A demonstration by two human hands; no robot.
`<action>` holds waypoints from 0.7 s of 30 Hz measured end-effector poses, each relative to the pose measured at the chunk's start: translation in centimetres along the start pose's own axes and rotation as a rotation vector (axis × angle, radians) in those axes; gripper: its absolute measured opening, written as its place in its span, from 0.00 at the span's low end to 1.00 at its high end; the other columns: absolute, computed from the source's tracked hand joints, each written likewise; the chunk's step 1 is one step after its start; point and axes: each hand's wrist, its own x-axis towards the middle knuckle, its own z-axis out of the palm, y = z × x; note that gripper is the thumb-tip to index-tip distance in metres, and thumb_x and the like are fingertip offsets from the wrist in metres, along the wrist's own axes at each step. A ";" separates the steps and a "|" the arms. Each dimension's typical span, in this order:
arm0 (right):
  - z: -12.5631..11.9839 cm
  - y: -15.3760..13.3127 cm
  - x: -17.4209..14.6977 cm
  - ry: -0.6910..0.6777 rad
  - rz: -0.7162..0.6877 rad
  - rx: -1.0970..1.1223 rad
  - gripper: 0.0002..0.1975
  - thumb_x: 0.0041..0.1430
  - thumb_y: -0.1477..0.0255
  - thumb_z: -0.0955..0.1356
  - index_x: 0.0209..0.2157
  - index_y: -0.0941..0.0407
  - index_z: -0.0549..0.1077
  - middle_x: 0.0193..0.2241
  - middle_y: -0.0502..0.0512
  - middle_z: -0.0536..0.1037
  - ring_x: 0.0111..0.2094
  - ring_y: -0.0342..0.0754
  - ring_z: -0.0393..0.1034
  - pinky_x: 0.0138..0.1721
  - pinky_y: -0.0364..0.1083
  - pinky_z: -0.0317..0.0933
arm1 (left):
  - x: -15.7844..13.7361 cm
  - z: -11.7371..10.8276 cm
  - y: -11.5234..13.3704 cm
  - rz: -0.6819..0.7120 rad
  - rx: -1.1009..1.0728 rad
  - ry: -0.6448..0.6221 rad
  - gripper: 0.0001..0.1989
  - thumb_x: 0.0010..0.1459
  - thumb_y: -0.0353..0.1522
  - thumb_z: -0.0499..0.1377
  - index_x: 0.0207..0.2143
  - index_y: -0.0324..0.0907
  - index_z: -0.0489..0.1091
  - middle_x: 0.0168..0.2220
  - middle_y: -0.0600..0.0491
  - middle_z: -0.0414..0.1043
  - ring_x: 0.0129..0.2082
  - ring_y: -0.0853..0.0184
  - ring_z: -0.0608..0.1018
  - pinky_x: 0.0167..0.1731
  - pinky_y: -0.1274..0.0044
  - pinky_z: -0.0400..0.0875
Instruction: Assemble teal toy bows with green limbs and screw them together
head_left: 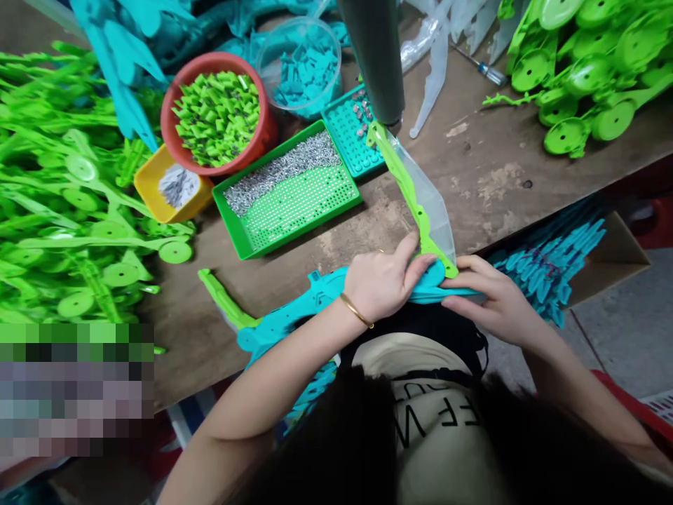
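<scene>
A long blue plastic piece lies along the table's near edge, partly covered by my left forearm. Around its right end my left hand is closed, with thumb and index finger against the foot of a green strip that has a translucent blade-shaped panel beside it. On the other side, my right hand grips the same blue end with bent fingers, close to the strip's lower tip. From the blue piece's left end a second green strip sticks out. How the parts join is hidden by my fingers.
A green tray of small metal pieces, a blue tray, a red bowl and a yellow container stand beyond. Green parts pile up left and right. A dark post rises behind; a screwdriver lies farther right.
</scene>
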 end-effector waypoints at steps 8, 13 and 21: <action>3.3 2.0 -1.3 0.294 0.543 0.743 0.14 0.58 0.61 0.70 0.42 0.55 0.75 0.32 0.53 0.81 0.30 0.46 0.79 0.34 0.47 0.75 | 0.9 0.4 0.0 -0.036 0.035 -0.034 0.33 0.67 0.52 0.33 0.65 0.50 0.57 0.30 0.47 0.80 0.32 0.59 0.83 0.27 0.76 0.67; 6.1 2.1 -0.5 0.457 0.613 1.031 0.22 0.50 0.56 0.74 0.41 0.56 0.73 0.30 0.52 0.81 0.30 0.49 0.79 0.35 0.50 0.76 | 1.6 0.8 0.2 -0.077 0.022 -0.034 0.33 0.67 0.53 0.34 0.65 0.52 0.58 0.32 0.47 0.80 0.33 0.59 0.82 0.29 0.76 0.68; 7.7 3.6 1.5 0.467 0.420 0.926 0.18 0.53 0.60 0.74 0.40 0.56 0.72 0.30 0.52 0.81 0.31 0.50 0.79 0.40 0.53 0.76 | 3.0 -0.2 -0.1 -0.090 -0.119 0.011 0.32 0.68 0.51 0.32 0.60 0.54 0.65 0.40 0.52 0.80 0.38 0.60 0.81 0.34 0.75 0.68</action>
